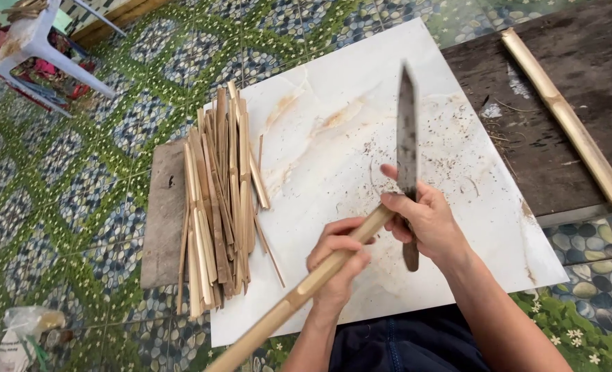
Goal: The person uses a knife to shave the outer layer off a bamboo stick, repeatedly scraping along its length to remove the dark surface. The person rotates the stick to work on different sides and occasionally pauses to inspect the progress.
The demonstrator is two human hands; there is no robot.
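Bamboo stick (299, 295) gripped in left hand (338, 265), fingers wrapped closed, tip angled up against the big knife (407, 148). Knife clasped tight in right hand (426, 219), blade pointing away. Apparently mid-splitting; next likely calls for steady pressure along the grain. Left of the hands, pile of split bamboo strips (220, 200); beneath, white marble slab (333, 83).

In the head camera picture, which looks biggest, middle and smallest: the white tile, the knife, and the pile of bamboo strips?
1. White tile: biggest by far.
2. Pile of bamboo strips: middle.
3. Knife, held in the right hand: smallest, though it is raised nearer the camera, so it looks larger than it is.
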